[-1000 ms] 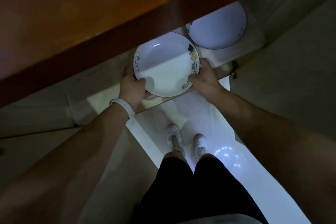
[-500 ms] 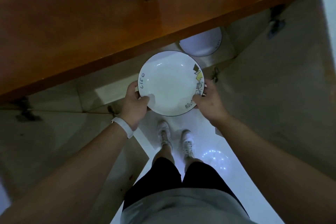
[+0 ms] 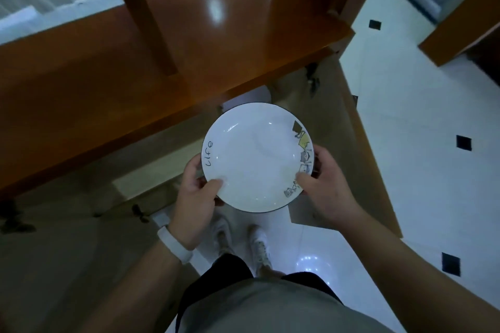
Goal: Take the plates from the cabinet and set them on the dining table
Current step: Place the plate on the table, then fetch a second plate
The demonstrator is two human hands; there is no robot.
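Just in front of the wooden cabinet [image 3: 130, 70], above the white shoes [image 3: 259, 246], a white plate [image 3: 254, 159] with a dark rim is held roughly level by both hands. The word "Life" is printed on its left side and small cartoon figures run along its right side. Its lower left edge is gripped by the left hand [image 3: 193, 197], thumb laid on the upper face and fingers curled underneath; a white wristband [image 3: 176, 244] is worn on that wrist. The lower right edge is gripped the same way by the right hand [image 3: 324, 186], thumb by the cartoon print.

A second ago the plate was half under the cabinet's top edge, in shadow; it has since been drawn out and raised, and its whole face is now lit. The grip of both hands is unchanged. The second plate seen inside the cabinet earlier is now covered, with only a pale sliver left above the held plate. More of the glossy wooden top and of the tiled floor [image 3: 411, 121] beyond the open cabinet door [image 3: 359, 149] is now taken in.
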